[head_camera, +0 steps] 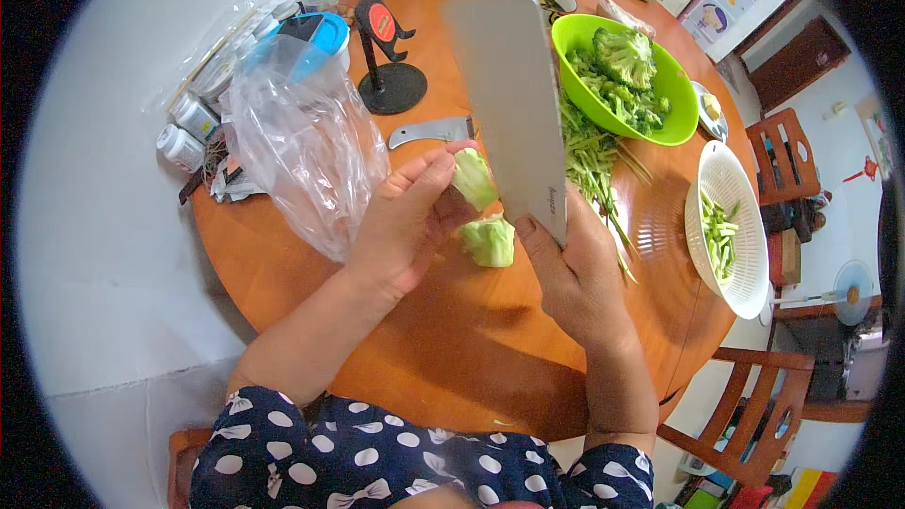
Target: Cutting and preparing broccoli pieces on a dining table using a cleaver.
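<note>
My right hand grips a cleaver with a broad metal blade, held up over the table with the blade pointing away from me. In my left hand, a pale green piece of peeled vegetable stem is pinched between thumb and fingers, close to the blade's left side. Another pale green stem chunk is just below it, near the cleaver's lower end. A lime green bowl holding broccoli florets stands beyond the blade to the right, with thin green stalks beside it on the table.
On the left lie a clear plastic bag and white bottles. A black phone stand and a small curved blade are at centre. A white colander with cut green pieces sits at the wooden table's right edge.
</note>
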### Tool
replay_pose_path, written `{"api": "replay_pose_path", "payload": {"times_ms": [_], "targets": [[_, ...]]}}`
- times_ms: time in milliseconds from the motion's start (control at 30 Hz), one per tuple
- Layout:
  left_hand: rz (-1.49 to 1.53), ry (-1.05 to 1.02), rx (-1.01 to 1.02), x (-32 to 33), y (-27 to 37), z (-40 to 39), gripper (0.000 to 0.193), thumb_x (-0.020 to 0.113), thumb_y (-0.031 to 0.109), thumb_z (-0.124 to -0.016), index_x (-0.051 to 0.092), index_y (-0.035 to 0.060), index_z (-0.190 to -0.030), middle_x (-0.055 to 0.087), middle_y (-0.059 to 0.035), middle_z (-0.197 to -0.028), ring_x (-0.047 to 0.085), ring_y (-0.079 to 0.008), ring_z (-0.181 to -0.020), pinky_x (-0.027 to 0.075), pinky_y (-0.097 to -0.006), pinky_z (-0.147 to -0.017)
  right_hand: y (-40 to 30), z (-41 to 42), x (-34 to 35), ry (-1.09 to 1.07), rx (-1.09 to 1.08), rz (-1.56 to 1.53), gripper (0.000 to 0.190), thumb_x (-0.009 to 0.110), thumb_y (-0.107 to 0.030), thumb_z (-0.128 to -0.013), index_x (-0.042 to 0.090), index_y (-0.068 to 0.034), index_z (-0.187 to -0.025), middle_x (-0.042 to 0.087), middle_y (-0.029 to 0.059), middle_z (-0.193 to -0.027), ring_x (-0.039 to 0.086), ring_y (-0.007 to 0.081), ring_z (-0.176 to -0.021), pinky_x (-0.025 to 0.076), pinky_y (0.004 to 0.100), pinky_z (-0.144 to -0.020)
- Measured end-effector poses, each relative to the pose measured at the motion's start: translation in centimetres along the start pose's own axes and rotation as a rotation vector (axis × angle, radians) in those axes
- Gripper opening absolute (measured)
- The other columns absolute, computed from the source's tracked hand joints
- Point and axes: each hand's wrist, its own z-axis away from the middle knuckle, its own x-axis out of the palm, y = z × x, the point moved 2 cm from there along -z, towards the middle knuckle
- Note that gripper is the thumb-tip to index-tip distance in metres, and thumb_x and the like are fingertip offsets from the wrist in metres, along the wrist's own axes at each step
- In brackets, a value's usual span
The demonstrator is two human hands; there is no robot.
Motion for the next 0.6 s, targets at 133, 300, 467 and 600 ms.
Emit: {"api": "replay_pose_path", "payload": {"times_ms": [133, 300, 467, 600], "targets": [[-0.311, -0.014, 0.21, 0.2, 0.3, 0.0, 0.032, 0.062, 0.017, -0.093, 0.059, 0.0024, -0.121, 0.064, -0.0044, -0.111, 0.062, -0.0145, -0.1, 0.052, -0.0316, -0.089, -0.1, 0.1, 0.1, 0.012, 0.005, -0.005, 0.026, 0.051, 0.0, -0.093, 0.053, 0.002, -0.118, 0.059, 0.0179, -0.099, 0.059, 0.0272, -0.09, 0.047, 0.0354, -0.079], [-0.635, -0.008, 0.44, 0.9, 0.8, 0.9, 0.035, 0.064, 0.004, -0.091, 0.06, -0.0001, -0.125, 0.066, -0.0049, -0.106, 0.063, -0.0115, -0.096, 0.048, -0.0239, -0.087, -0.5, 0.4, 0.0, 0.016, 0.158, -0.088, 0.032, 0.052, 0.002, -0.091, 0.052, 0.001, -0.122, 0.061, 0.0174, -0.108, 0.06, 0.0321, -0.1, 0.047, 0.0366, -0.086], [-0.85, -0.056, 0.717, 0.9, 1.0, 1.0, 0.04, 0.067, -0.001, -0.086, 0.061, 0.0042, -0.125, 0.065, -0.0042, -0.1, 0.062, -0.0107, -0.092, 0.049, -0.0245, -0.085, -1.5, 0.0, 0.3, -0.016, -0.025, 0.044, 0.042, 0.054, 0.007, -0.086, 0.052, -0.001, -0.128, 0.057, 0.0183, -0.123, 0.054, 0.0325, -0.118, 0.043, 0.0373, -0.099], [-0.772, -0.035, 0.68, 1.3, 0.6, 1.2, 0.039, 0.066, -0.001, -0.087, 0.06, 0.0026, -0.125, 0.065, -0.0052, -0.107, 0.062, -0.0113, -0.097, 0.05, -0.025, -0.086, -1.3, -0.1, 0.6, 0.009, -0.092, 0.038, 0.046, 0.056, 0.011, -0.082, 0.054, -0.002, -0.127, 0.056, 0.018, -0.126, 0.053, 0.0332, -0.12, 0.042, 0.039, -0.102]]}}
